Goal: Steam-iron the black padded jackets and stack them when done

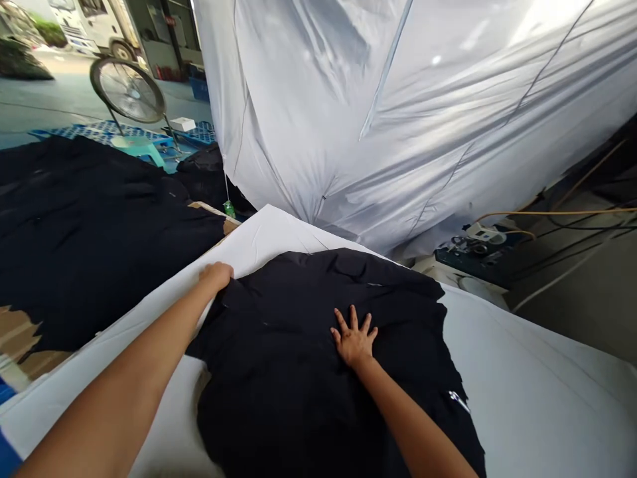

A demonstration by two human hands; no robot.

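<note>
A wide piece of black fabric lies spread over a white-covered table. At its upper left corner my left hand is closed, pinching the fabric's edge. My right hand rests flat on the middle of the fabric with its fingers spread. Near the fabric's right edge lies a small silvery item. Some wrinkles run along the far edge of the fabric.
More black fabric is heaped at the left on brown cardboard. A large white sheet hangs behind the table. A machine with cables stands at the right. Farther off are a round fan and a green stool.
</note>
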